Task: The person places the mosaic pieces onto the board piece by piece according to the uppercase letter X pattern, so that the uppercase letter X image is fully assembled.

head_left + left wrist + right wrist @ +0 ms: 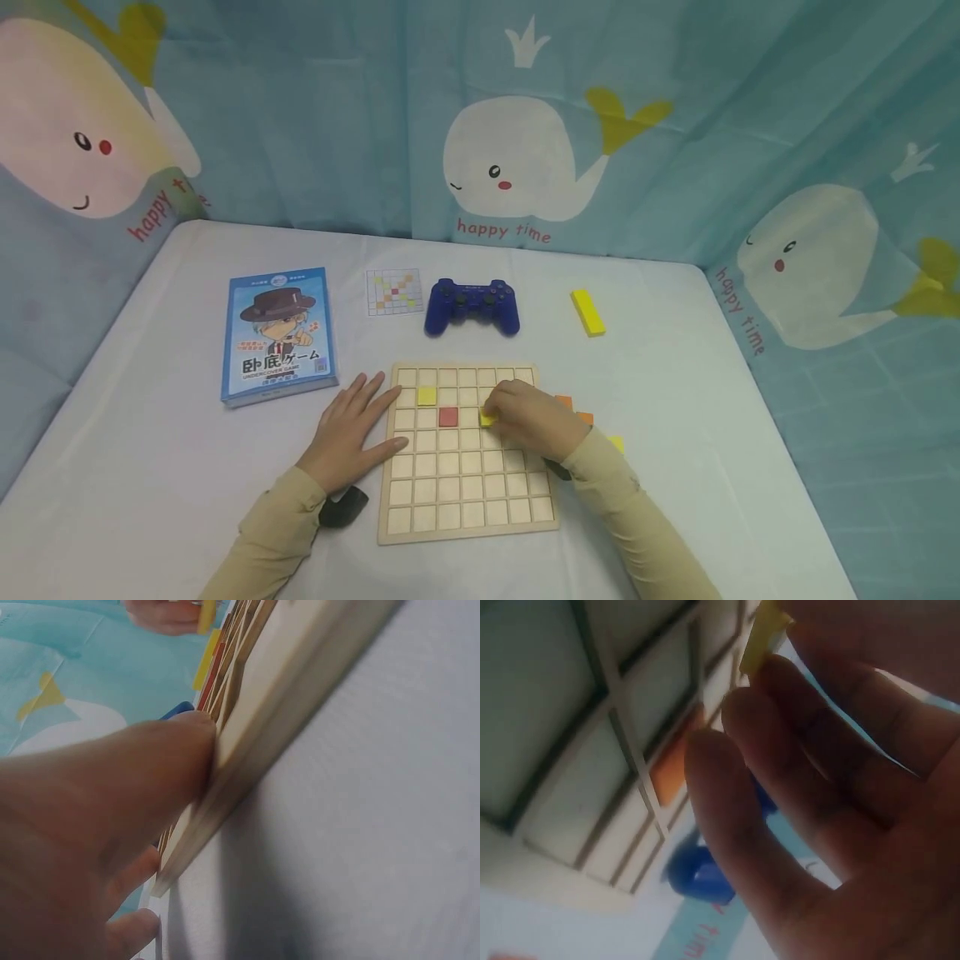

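Observation:
A wooden grid board (450,488) lies in front of me on the white table. Its upper part bears a yellow tile (427,396) and a red tile (447,417) in separate squares. My right hand (536,414) pinches another yellow square tile (760,639) by its fingertips, close over the board to the right of the red one. With fingers spread, my left hand (345,442) rests at the board's left edge; in the left wrist view its thumb (176,746) touches the wooden rim.
Orange tiles (564,402) and a yellow tile (617,443) lie right of the board, partly behind my right forearm. Beyond the board are a card with a coloured grid pattern (394,292), a blue game controller (472,307) and a yellow bar (588,313). A blue game box (279,333) lies left.

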The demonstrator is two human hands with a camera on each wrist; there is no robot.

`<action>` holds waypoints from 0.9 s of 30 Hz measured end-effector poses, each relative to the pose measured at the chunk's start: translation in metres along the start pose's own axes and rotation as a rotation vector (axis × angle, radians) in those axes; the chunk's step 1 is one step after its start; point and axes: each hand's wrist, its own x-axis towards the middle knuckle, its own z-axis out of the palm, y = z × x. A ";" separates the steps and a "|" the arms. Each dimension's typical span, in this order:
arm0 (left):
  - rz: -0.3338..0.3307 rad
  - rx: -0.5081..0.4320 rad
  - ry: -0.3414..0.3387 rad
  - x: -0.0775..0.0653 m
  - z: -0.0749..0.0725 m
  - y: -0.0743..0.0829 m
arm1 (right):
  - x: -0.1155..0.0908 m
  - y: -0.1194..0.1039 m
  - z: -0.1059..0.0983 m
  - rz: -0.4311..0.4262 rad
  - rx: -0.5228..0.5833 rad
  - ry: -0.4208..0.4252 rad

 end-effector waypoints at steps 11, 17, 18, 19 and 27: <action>0.000 -0.003 -0.004 0.001 -0.001 0.001 | 0.004 0.001 0.007 0.090 -0.080 -0.049; -0.003 -0.006 -0.003 0.000 -0.001 0.001 | 0.004 -0.001 0.006 0.099 -0.089 -0.044; -0.003 -0.007 -0.002 0.000 -0.001 0.001 | 0.004 -0.001 0.006 0.102 -0.091 -0.044; -0.003 -0.008 -0.002 0.000 -0.001 0.001 | 0.004 -0.002 0.005 0.103 -0.094 -0.044; 0.000 -0.007 -0.003 -0.001 -0.001 0.001 | 0.004 -0.001 0.002 0.088 -0.043 -0.058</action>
